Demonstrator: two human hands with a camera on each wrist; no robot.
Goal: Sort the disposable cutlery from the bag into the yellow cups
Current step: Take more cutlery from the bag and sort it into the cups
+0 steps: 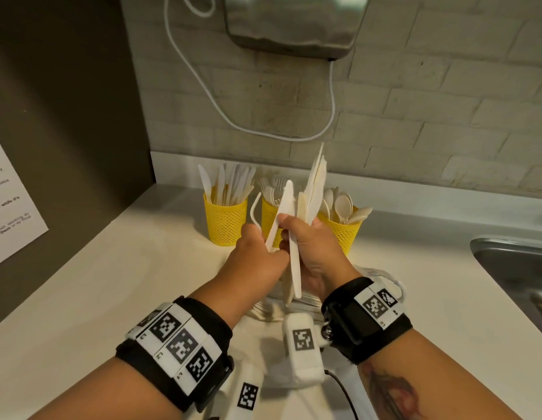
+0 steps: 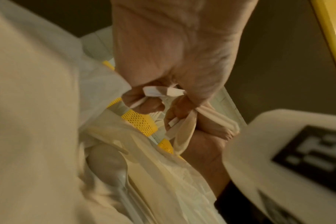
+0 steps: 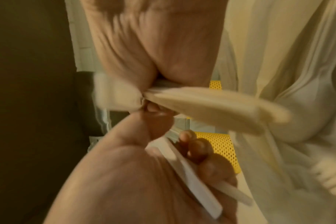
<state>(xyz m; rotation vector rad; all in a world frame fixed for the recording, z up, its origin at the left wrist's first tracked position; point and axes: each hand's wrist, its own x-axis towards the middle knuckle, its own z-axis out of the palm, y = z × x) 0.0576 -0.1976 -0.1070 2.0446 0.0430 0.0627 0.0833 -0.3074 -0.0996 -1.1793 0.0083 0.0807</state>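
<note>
Three yellow mesh cups stand at the back of the counter: the left cup point(image 1: 225, 221) holds knives, the middle cup point(image 1: 268, 215) forks, the right cup point(image 1: 344, 234) spoons. Both hands meet just in front of them, above the clear plastic bag point(image 1: 297, 306) of cutlery. My right hand point(image 1: 306, 247) grips a bundle of white knives point(image 1: 316, 177) that points upward. My left hand point(image 1: 260, 253) pinches one knife point(image 1: 283, 207) at its handle. In the left wrist view the left hand point(image 2: 153, 97) curls round white handle ends, and a spoon point(image 2: 107, 159) lies in the bag point(image 2: 163, 174).
A steel sink point(image 1: 512, 268) is set into the counter point(image 1: 112, 283) at the right. A metal hand dryer point(image 1: 294, 22) with a looping white cable hangs on the tiled wall. A dark panel with a paper notice point(image 1: 9, 207) closes the left side.
</note>
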